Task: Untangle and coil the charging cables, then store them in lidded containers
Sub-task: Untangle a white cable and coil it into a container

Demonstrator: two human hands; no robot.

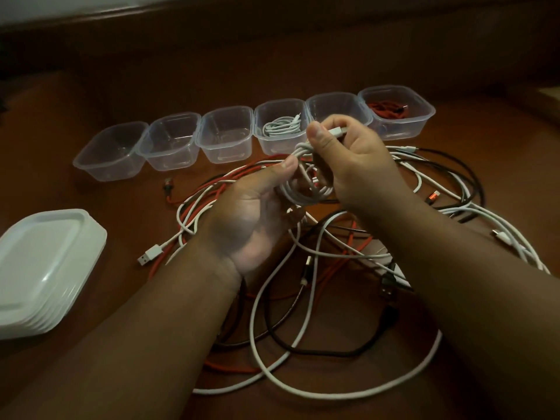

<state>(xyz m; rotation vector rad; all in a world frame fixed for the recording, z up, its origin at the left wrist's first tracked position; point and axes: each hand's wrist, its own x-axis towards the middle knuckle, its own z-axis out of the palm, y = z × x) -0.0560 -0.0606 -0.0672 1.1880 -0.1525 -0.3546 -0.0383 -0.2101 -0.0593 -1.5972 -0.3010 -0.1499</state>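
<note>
Both hands work above the tangle of loose cables (303, 298): the left hand (251, 219) grips a white cable coil (306, 189), and the right hand (348, 165) pinches its plug end (336, 131). Six clear containers (225, 137) line the far side, just beyond the hands. The stacked lids (45, 268) sit at the left edge, with bare table (121, 344) between them and the tangle.

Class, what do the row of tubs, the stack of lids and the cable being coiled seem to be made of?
Tubs: clear, glossy plastic, probably; the table shows through.
Stack of lids: opaque white plastic, likely, with a soft sheen.
White cable in the left hand and right hand: smooth, matte rubbery sheath, probably.
</note>
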